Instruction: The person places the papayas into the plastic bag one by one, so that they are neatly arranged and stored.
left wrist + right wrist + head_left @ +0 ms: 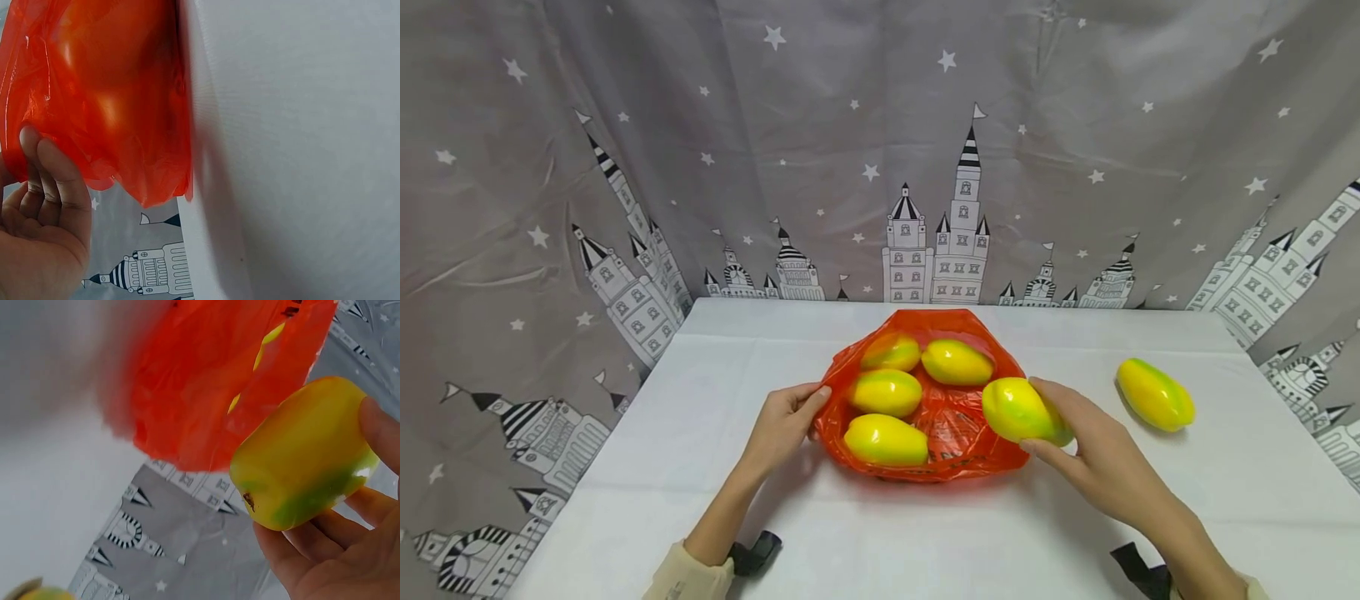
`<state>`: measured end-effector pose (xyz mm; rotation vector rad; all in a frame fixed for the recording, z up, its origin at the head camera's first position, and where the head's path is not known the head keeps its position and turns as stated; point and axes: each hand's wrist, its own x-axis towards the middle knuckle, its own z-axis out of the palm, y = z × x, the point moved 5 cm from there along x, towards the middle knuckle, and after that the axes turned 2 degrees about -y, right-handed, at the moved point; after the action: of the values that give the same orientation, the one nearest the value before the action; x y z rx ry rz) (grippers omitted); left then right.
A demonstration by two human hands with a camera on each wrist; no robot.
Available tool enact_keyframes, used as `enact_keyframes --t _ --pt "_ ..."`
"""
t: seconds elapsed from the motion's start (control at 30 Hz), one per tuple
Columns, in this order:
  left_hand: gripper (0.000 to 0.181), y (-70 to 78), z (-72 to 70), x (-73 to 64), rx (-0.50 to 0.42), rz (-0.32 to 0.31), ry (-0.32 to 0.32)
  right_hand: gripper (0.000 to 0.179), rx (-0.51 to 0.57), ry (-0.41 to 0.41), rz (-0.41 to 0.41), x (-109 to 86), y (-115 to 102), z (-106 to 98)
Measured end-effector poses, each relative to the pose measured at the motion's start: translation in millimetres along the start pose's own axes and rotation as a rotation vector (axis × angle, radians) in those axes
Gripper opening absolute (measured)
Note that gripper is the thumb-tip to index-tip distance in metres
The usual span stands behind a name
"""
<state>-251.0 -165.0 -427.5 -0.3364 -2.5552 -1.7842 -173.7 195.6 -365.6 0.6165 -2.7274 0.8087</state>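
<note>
While the left hand (784, 425) pinches the left rim of the orange plastic bag (951, 437) between thumb and curled fingers, the right hand (1093, 454) grips a yellow-green mango (1021, 410) at the bag's right edge, just above the rim. Four mangoes (886, 392) lie inside the bag, which sits near the middle of the white table (647, 467). Another mango (1154, 394) lies apart toward the table's right edge.
</note>
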Motion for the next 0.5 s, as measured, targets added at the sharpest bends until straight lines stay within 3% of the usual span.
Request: enact_keyframes --t 0.5 --pt "0.032 -1.1 0.2 -0.2 -0.015 -0.010 -0.003 0.067 0.044 -0.103 -0.015 50.2 -16 42"
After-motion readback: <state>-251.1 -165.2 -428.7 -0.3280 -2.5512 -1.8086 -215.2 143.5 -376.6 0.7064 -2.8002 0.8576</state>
